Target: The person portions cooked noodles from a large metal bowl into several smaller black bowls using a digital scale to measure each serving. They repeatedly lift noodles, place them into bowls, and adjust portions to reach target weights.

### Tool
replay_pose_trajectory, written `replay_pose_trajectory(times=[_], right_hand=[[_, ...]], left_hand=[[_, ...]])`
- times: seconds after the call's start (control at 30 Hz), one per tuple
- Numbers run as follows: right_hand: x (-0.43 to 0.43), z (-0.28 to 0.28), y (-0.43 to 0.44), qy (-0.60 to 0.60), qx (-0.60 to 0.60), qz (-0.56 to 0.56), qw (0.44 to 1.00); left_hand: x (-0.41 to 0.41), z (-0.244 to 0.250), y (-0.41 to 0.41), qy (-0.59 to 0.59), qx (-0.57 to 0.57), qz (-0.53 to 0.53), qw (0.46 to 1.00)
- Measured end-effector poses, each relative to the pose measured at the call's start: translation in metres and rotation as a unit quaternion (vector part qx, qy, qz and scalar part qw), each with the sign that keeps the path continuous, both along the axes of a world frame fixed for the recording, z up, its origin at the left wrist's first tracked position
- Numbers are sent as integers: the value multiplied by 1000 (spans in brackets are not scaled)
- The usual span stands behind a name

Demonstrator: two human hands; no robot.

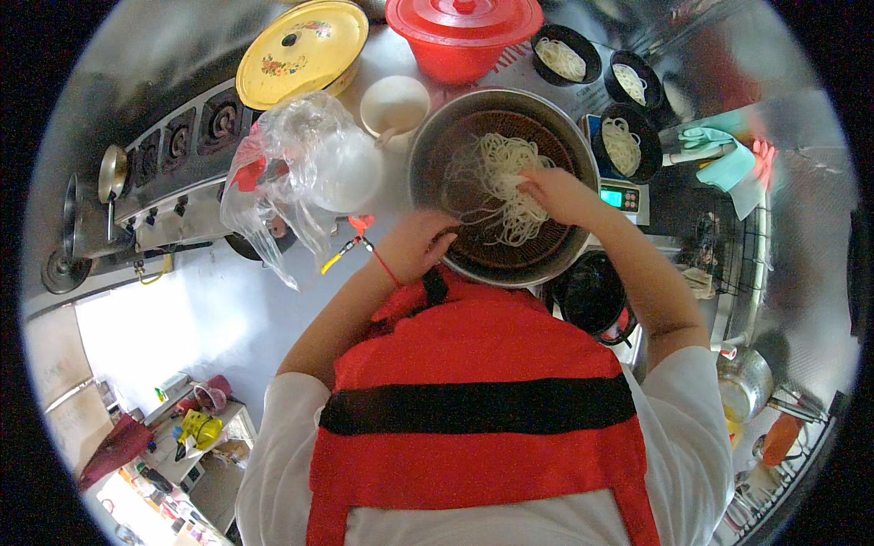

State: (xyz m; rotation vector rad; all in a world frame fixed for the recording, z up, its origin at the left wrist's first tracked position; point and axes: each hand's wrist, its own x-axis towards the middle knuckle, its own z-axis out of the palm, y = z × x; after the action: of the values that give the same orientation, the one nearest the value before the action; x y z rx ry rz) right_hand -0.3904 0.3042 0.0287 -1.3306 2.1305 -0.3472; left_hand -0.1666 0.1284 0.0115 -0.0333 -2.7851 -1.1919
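A steel basin (427, 153) stands before me, with a brown ribbed draining basket (471, 249) inside. On the basket lies a loose pile of white noodles (509, 222). My right hand (556, 194) reaches in from the right, its fingers closed around some strands. At the near left rim of the basin, my left hand (423, 246) grips the edge, thumb and fingers curled. Right of the basin, a black bowl of noodles (623, 147) rests on a digital scale (621, 198) with a lit display. Two more noodle bowls, one black bowl (567, 54) and a smaller-looking bowl (635, 78), stand behind it.
A lidded red tub (464, 41), a yellow floral enamel lid (300, 51) and a white bowl (395, 106) line the back. Clear plastic bags (293, 150) lie left. Black bowls (590, 290) sit near my right forearm. Gas burners (177, 140) run along the left; rubber gloves (724, 153) hang right.
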Motion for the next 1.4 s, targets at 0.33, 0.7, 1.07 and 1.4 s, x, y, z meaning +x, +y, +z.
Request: replay_pose_trajectory(times=[0.33,0.7,1.07,1.4], right_hand=[[-13,153,9,-21,-116,-111,987],[-34,235,37,-138,-214,-270,929],[-88,294,62,-201,-402,-304,840],[-169,199,97,119,-198,-246,941]], left_hand=[[2,3,1,24,-12,3,1000],[-44,28,13,-46,213,45,975],[-202,13,80,-130,276,-143,942],[-218,35,74,-51,70,-53,995]])
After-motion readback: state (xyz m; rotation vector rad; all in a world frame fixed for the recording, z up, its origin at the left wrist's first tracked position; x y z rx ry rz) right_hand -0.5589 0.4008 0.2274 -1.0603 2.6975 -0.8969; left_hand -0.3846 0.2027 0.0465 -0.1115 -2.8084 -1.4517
